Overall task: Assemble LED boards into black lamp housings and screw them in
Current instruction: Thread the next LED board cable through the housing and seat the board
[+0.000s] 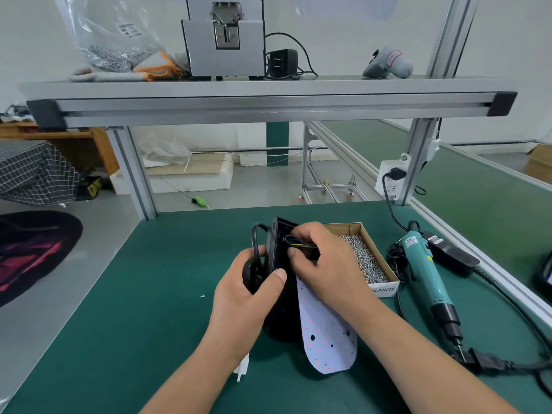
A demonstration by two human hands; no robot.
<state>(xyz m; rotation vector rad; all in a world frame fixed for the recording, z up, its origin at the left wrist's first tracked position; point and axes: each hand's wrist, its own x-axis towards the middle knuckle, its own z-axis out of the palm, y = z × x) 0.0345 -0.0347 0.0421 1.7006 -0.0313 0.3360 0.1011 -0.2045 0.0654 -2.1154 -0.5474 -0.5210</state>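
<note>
- Green bench mat (149,294): work surface.
- Left hand (248,294): curled round the tilted black housing (276,243).
- Right hand (325,264): pinches thin wires (301,245) inside the housing.
- LED board (325,333): unseated, resting on the mat; a tug may strain the wire joints.
- Screw box (383,288): just beside the right hand; a knock may spill it.

On the tabletop (149,294), the lamp housing (276,252) sits on edge between the left grip (245,297), holding its left side, and the right grip (325,264), pinching the wires (301,245) inside it; the LED board (325,333) hangs near-right of it. The screw box (383,289) lies just right, the screwdriver (424,264) farther right. On the far shelf (268,88), a bag (110,40) sits left of a machine (224,46), an adapter (282,62) right.
</note>
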